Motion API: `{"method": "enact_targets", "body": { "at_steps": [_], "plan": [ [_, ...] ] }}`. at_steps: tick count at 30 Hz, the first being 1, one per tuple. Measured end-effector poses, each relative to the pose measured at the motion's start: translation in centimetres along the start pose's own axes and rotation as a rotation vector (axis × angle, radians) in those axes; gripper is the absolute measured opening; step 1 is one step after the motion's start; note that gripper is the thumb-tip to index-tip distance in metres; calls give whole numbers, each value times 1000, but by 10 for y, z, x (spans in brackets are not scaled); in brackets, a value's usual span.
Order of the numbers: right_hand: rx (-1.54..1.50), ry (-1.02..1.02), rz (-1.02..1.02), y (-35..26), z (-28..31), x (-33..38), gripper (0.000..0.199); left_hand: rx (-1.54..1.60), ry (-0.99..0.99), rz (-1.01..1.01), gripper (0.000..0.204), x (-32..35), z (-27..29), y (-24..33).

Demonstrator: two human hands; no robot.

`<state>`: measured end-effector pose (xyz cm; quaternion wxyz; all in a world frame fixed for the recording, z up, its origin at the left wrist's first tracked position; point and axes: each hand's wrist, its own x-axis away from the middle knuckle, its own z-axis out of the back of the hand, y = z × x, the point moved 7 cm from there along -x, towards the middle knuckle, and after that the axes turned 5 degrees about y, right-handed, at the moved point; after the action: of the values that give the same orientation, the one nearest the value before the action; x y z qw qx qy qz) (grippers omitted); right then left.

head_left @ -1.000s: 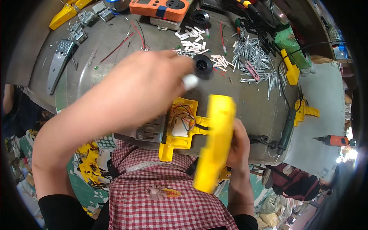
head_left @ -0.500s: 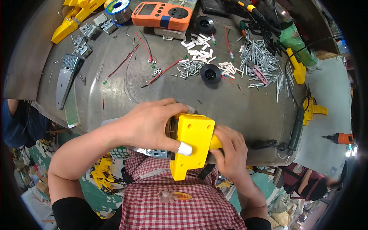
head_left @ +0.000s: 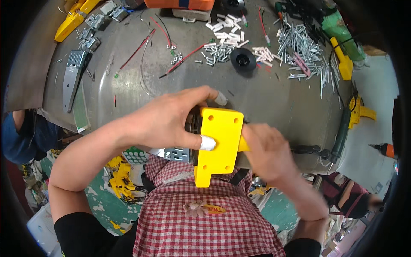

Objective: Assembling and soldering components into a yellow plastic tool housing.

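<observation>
A yellow boxy plastic housing (head_left: 221,139) with holes near its corners is held upright above the bench's near edge. My left hand (head_left: 167,122) grips it from the left, with the white-wrapped thumb pressed on its face and a white-wrapped fingertip reaching past its far end. A slotted metal plate (head_left: 175,154) sticks out from its left side, below my palm. My right hand (head_left: 272,150), smeared by motion, is closed around the yellow stub (head_left: 243,144) on its right side. The fingertips behind the stub are hidden.
Across the metal bench (head_left: 128,94) lie white sleeves (head_left: 229,34), screws (head_left: 218,54), long metal pins (head_left: 302,47), a black spool (head_left: 243,60) and red-black wires. A grey metal blade-shaped part (head_left: 73,81) rests at left. A dark-handled tool with a cord (head_left: 341,135) lies at the right edge.
The whole view has shifted, so the bench things sit higher in it. The housing has moved slightly away from my body. My right wrist and forearm have swung outward to the right.
</observation>
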<state>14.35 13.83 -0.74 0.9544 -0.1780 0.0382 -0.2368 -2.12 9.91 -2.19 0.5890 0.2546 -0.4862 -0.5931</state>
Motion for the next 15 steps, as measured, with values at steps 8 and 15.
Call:
{"method": "enact_targets", "body": {
  "at_steps": [8,15],
  "plan": [
    [26,-156,-9,18,-16,-12,32,48,50,42,69,-1,3,1],
    [87,-125,48,30,1,-28,33,-222,240,-171,56,0,8,6]
  ]
}}
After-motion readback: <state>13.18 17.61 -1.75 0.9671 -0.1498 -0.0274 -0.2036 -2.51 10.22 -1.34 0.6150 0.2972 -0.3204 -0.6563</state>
